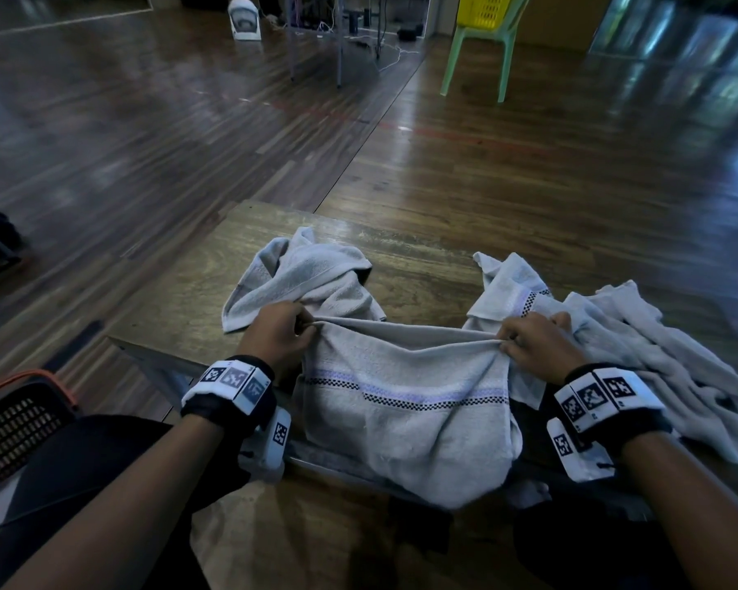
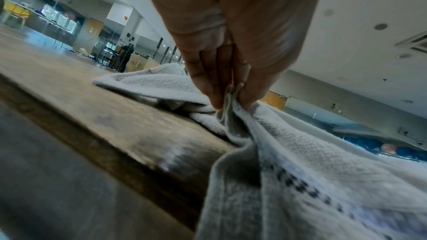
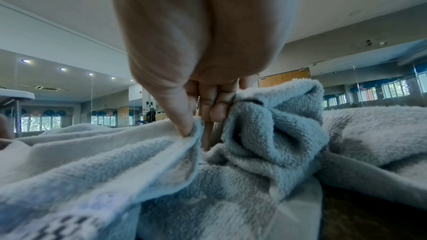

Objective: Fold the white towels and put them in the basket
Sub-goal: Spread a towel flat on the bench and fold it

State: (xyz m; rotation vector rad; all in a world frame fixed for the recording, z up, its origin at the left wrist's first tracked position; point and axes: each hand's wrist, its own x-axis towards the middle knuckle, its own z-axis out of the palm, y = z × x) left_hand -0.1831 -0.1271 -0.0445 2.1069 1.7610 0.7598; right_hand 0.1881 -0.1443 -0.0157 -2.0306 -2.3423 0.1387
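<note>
Dark wood flooring stretches away toward a pale green plastic chair at about one o'clock, and close in front sits the worn wooden bench carrying the laundry. Draped over its near edge at six o'clock is a white terry towel with a lilac and black checked stripe, its far hem pulled up into a taut line between the two hands. The left hand pinches one end of that hem between thumb and fingertips; the right hand pinches the other end the same way. Judging by this, the first fold of this towel is under way, and the next move calls for carrying the hem evenly over to meet the hanging edge. A crumpled white towel waits at eleven o'clock, a heap of rumpled white towels at three o'clock. An orange-rimmed dark mesh basket stands at eight o'clock, well apart from the left hand.
</note>
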